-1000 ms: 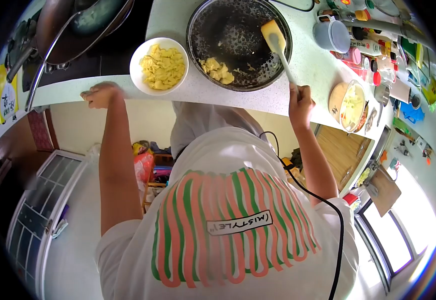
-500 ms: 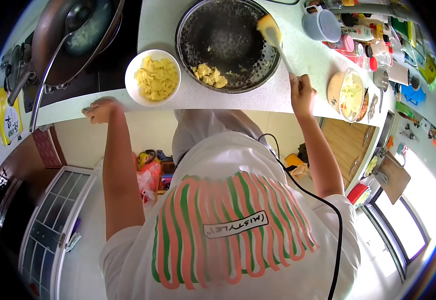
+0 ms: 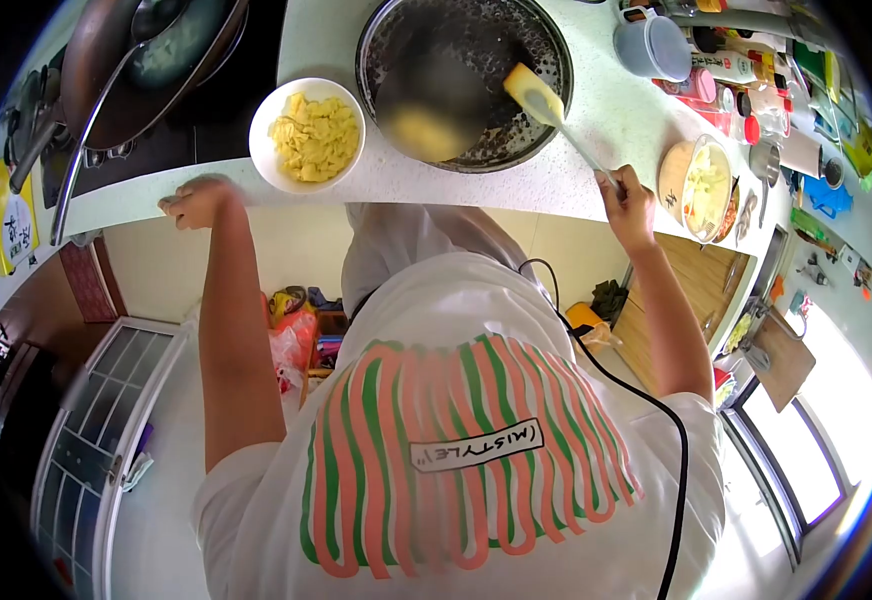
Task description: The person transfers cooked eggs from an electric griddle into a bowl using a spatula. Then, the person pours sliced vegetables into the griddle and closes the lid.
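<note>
Spatula [image 3: 536,97]: drawn nearer along the pan's [image 3: 512,160] right side, head inside.
Right hand [image 3: 628,208]: shifted right, fingers pinching the handle's end, forearm slanting far-left.
Left hand [image 3: 199,203]: wrist bent at the counter's [image 3: 406,185] near edge; finger closure cannot be told.
Pan's near-left part: hidden by a blur.
Wok [image 3: 106,110]: cut off, far left.

The pale counter [image 3: 406,185] bears a black stove [image 3: 178,146], a white bowl [image 3: 258,155] just beside a dark pan [image 3: 560,48], a jug [image 3: 664,50], a tan bowl [image 3: 669,185] and several bottles [image 3: 734,67].
</note>
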`<act>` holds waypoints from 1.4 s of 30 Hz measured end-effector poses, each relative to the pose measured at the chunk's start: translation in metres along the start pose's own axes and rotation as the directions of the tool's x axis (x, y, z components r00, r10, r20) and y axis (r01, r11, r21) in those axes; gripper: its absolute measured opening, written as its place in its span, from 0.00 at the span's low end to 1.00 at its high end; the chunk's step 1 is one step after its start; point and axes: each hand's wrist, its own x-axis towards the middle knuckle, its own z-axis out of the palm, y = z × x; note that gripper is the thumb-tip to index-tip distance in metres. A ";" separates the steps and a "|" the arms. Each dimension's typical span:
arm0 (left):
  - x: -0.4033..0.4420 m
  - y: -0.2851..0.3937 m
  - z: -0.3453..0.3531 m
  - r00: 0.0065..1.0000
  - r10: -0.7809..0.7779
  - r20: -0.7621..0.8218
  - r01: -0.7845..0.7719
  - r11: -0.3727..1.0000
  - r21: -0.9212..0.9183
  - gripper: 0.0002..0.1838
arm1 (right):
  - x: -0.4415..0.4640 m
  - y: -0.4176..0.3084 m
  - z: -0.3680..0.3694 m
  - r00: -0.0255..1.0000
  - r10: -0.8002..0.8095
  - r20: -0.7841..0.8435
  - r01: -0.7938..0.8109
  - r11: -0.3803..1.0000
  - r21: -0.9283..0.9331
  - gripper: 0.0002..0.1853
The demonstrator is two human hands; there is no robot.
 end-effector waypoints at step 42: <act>-0.011 0.008 -0.016 0.996 -0.010 0.083 0.011 1.000 -0.009 0.24 | 0.153 -0.062 -0.093 0.699 -0.187 0.690 0.297 0.954 -0.043 0.26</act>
